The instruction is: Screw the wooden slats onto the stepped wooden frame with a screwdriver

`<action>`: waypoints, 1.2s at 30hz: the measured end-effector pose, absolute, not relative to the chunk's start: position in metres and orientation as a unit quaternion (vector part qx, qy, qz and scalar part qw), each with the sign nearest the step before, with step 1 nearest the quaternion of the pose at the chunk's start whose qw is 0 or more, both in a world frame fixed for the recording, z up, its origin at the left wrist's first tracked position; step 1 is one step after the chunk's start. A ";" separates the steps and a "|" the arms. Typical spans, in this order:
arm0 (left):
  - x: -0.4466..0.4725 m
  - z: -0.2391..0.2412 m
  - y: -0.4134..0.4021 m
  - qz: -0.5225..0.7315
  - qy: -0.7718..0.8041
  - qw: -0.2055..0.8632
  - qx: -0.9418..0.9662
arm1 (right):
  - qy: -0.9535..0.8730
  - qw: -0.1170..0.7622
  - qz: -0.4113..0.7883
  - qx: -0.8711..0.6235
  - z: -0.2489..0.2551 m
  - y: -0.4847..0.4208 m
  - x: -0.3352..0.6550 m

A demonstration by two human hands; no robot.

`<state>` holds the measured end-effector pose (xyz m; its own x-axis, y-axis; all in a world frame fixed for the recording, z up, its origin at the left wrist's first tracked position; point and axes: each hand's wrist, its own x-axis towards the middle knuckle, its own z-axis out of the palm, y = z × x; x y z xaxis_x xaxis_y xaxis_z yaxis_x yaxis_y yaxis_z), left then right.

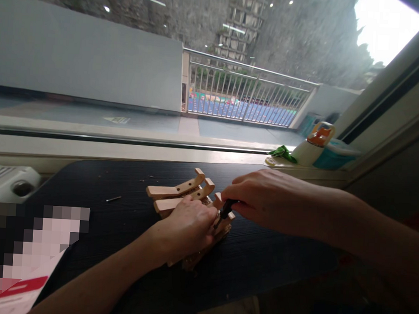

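Observation:
My right hand (264, 193) is closed around the black handle of a screwdriver (225, 210), its tip pointing down at a wooden piece. Beneath my hands on the dark table lies a wooden rack (168, 193) made of several pale bars with hooked ends. Two dark holes show in its far bar. My left hand (187, 226) rests over the middle of the rack, fingers curled against the wood beside the screwdriver. Those fingers and the wrist cover much of the nearer bars. Whether the tip sits in a screw is too small to tell.
A thin metal pin or bit (113, 199) lies on the dark table (87, 182) to the left. A paper sheet (34, 283) is at lower left, near a white appliance (7, 182). On the windowsill stand a white and orange bottle (307, 146) and a green cloth (282, 153).

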<state>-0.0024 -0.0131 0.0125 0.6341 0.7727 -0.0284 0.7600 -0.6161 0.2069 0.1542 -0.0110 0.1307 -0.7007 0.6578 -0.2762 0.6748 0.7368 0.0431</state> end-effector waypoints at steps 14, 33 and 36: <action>-0.009 0.022 -0.013 0.016 0.413 0.121 0.903 | 0.925 0.113 -0.043 0.360 0.122 -0.013 0.161; -0.036 0.040 -0.011 0.032 0.382 0.124 0.915 | 0.917 0.128 -0.028 0.377 0.117 -0.015 0.158; -0.036 0.040 -0.010 0.020 0.389 0.131 0.912 | 0.917 0.135 -0.034 0.373 0.119 -0.014 0.155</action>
